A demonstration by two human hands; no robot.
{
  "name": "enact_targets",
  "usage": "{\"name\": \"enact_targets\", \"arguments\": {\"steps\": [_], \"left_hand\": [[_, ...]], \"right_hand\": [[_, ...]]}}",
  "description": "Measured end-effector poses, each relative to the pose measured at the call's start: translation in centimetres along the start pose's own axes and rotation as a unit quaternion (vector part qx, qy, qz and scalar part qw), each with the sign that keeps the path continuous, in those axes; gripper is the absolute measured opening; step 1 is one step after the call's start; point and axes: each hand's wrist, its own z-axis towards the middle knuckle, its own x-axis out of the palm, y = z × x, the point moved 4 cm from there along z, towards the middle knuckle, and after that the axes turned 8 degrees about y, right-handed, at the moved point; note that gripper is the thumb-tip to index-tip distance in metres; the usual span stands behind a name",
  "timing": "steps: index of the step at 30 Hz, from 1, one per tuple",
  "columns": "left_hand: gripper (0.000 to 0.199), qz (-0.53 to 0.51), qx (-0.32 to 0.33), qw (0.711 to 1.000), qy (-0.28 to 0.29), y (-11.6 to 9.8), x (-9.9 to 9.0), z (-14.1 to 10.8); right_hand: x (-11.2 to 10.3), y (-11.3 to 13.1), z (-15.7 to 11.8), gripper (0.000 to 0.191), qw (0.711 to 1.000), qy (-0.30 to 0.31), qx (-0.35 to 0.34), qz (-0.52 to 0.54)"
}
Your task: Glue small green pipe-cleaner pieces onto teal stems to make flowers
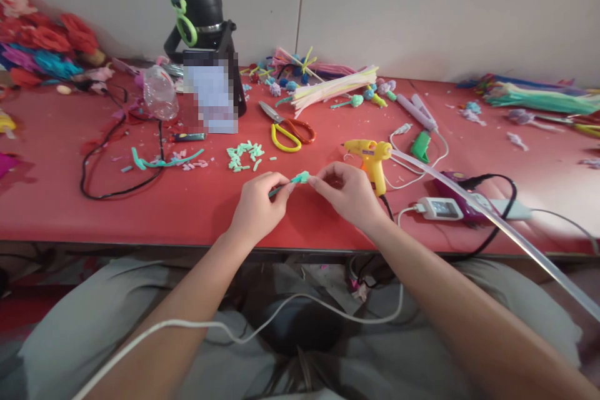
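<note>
Over the red table, my left hand (261,203) pinches a thin stem whose tip carries a small mint-green fuzzy cluster (301,177). From the other side, my right hand (349,195) has thumb and forefinger closed at the cluster's right edge. Whether a separate piece sits between those fingertips is too small to tell. Just beyond my left hand lies a loose pile of short mint-green pipe cleaner pieces (244,156). Scissors (287,128) with one yellow and one red-orange handle rest behind the pile. A yellow hot glue gun (368,156) lies beside my right hand, a long clear glue stick (506,231) in its back.
A phone (210,94) leans on a black flask (199,6) at the back. Pipe cleaner bundles (332,89) lie by the wall. Right of me are a lilac crimping tool (417,114), a power strip (462,197) and cables. A white cord (281,309) crosses my lap.
</note>
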Motion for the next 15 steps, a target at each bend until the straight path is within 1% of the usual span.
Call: {"name": "enact_targets", "arguments": {"steps": [2, 5, 8, 15], "left_hand": [[0.012, -0.004, -0.003, 1.0, 0.001, 0.05, 0.02, 0.02], [0.012, -0.007, -0.003, 1.0, 0.004, 0.0, 0.01, 0.04], [0.013, -0.006, -0.003, 1.0, 0.008, -0.06, -0.03, 0.05], [0.012, 0.0, 0.008, 1.0, 0.013, -0.03, 0.04, 0.17]], "right_hand": [[-0.1, 0.1, 0.0, 0.026, 1.0, -0.006, -0.009, 0.028], [0.01, 0.15, 0.02, 0.026, 0.998, 0.012, -0.02, 0.065], [0.18, 0.08, -0.03, 0.026, 0.998, 0.022, -0.025, 0.059], [0.33, 0.03, -0.16, 0.018, 0.998, 0.032, -0.027, 0.052]]}}
